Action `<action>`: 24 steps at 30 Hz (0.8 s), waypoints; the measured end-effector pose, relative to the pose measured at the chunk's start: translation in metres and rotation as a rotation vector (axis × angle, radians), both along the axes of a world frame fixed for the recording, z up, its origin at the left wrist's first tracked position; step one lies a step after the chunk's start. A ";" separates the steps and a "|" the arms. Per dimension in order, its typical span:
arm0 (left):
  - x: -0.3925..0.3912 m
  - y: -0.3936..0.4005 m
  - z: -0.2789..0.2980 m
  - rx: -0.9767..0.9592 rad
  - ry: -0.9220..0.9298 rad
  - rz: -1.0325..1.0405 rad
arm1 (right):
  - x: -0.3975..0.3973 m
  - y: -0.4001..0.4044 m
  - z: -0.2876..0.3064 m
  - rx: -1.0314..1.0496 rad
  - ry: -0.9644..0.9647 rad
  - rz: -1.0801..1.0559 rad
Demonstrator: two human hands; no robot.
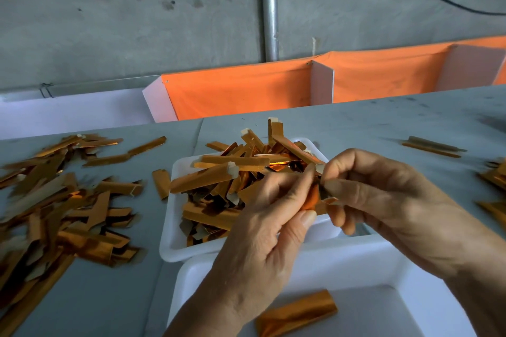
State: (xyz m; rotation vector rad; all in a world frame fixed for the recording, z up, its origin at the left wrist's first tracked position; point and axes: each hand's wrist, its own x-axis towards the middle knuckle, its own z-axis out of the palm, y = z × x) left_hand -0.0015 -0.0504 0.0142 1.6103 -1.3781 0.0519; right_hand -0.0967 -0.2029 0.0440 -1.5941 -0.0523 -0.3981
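Currently held: 1 small orange strip [310,199], pinched between both hands and partly hidden by the fingers.
Left hand [262,227]: fingers curled, thumb and fingertips closed on the strip's left side.
Right hand [383,200]: fingers curled, thumb and forefinger nipping the strip's right end; the 2 hands meet at the fingertips.
Strip's place: in the air, above the near edge of the full tray.
Full tray [175,241]: white, heaped with many strips of the same kind, several sticking up over the rim.
Near tray [342,260]: white, just in front of the full tray and below the hands; 1 folded strip [297,312] lies in it.
Loose pile [60,200]: orange strips spread on the table [383,123], left of the trays.
Far right: a few more strips [432,146], well apart from the trays.
Behind: orange cloth [246,93] along the table's back edge, and a metal pipe [269,8] against the grey wall [109,22].
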 end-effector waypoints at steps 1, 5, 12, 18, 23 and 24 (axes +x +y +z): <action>0.000 0.000 0.000 0.000 0.024 0.004 | -0.001 -0.002 0.000 0.012 0.009 0.028; 0.000 0.001 -0.001 0.013 0.026 0.017 | -0.004 -0.004 0.002 -0.052 0.032 0.036; 0.000 0.000 0.000 0.024 -0.003 0.021 | -0.003 -0.001 0.003 -0.070 0.046 -0.023; 0.002 0.002 0.000 0.012 -0.007 0.034 | 0.001 0.005 0.001 -0.067 0.063 -0.124; 0.005 0.000 -0.004 -0.009 0.167 0.067 | 0.005 0.006 -0.005 -0.027 0.121 -0.139; 0.006 0.001 -0.005 -0.023 0.213 0.071 | 0.005 0.005 -0.006 0.024 0.119 -0.098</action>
